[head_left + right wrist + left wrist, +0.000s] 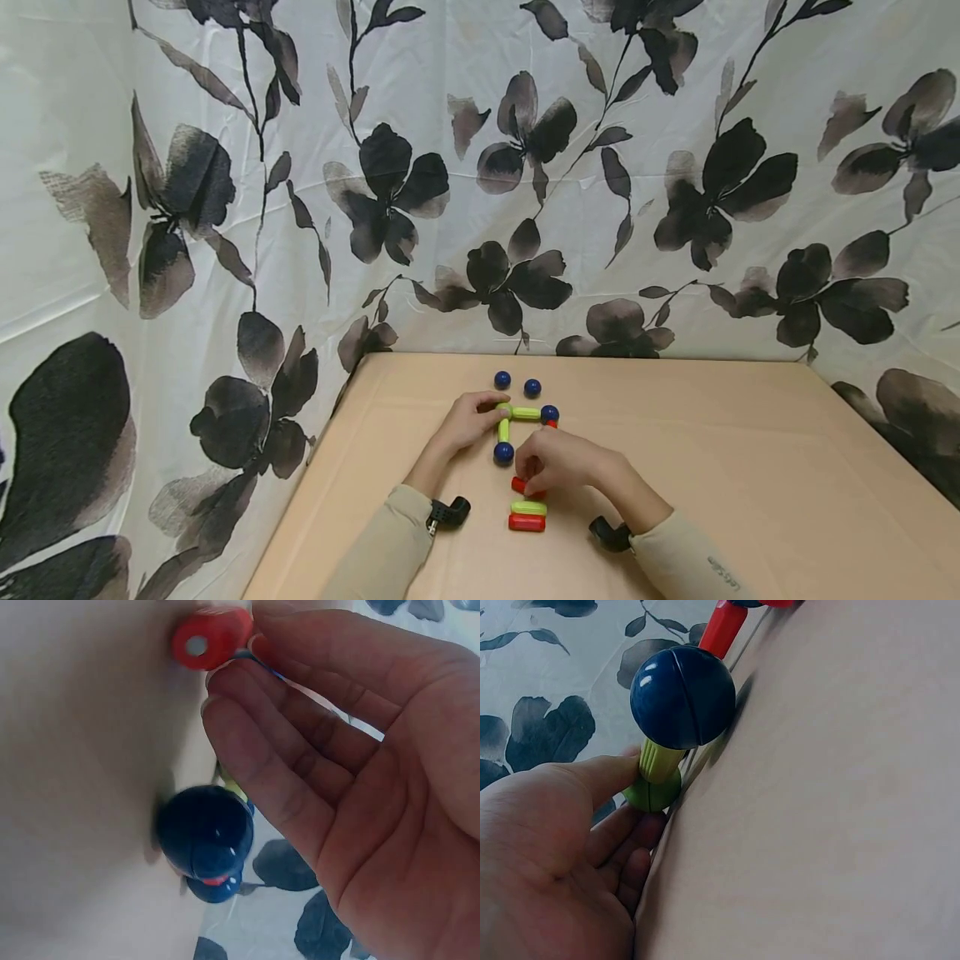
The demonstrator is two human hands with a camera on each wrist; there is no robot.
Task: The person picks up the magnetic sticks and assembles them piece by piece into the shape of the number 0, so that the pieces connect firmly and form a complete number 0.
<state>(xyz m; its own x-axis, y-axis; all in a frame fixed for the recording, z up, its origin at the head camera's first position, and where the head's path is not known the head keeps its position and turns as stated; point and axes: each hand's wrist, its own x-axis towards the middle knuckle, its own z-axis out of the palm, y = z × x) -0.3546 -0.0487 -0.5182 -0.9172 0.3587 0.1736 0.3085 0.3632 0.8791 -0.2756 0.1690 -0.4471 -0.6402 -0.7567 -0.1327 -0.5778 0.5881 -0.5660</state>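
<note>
A: What does the left grip look like from your station?

B: I see the left hand [468, 422] pinching a green ball [652, 796] between thumb and fingers. It forms the corner of a joined frame on the tan table [750, 467].

A: What is fixed to that ball?

B: I count two pieces. A crosswise green stick [527, 413] runs right to one blue ball [550, 413], and a lengthwise green stick [503, 431] runs toward the wearer to a near blue ball [503, 453]. An attached red stick [552, 423] shows at the right-hand one, mostly hidden by the right hand [564, 460].

A: And that hand's grip?

B: It pinches a loose red stick [518, 483] in its fingertips, near the table. I can't tell whether they touch.

A: Anything else around?

B: Nearer the wearer, I have a spare green stick [528, 507] lying just beside a spare red stick [527, 522]. Beyond the frame sit two loose blue balls [532, 387], near each other. Behind the table hangs a flowered cloth [450, 75].
</note>
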